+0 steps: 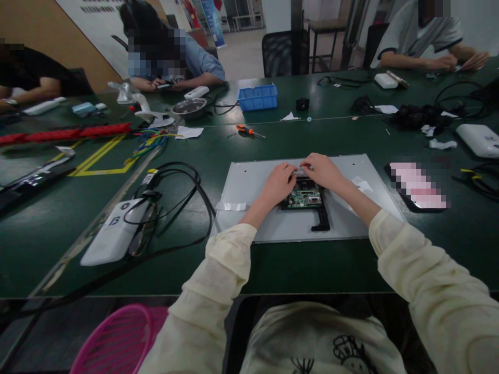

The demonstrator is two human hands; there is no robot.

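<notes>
A green circuit board point(302, 199) in a black frame point(322, 218) lies on a grey panel point(268, 231) in front of me. My left hand point(279, 183) is at the board's far left corner, its fingers curled together. From the right, my right hand point(320, 169) reaches over the far edge with its fingertips pinched. The two hands nearly meet there, around a small pale piece that is too small to name. What each set of fingertips grips is partly hidden.
An orange screwdriver point(245, 130) and a blue bin point(257, 97) are beyond the panel. To the left, a white power bank point(115, 231) lies with black cables point(195, 182). A phone point(419, 187) is on the right. Other people sit across the table.
</notes>
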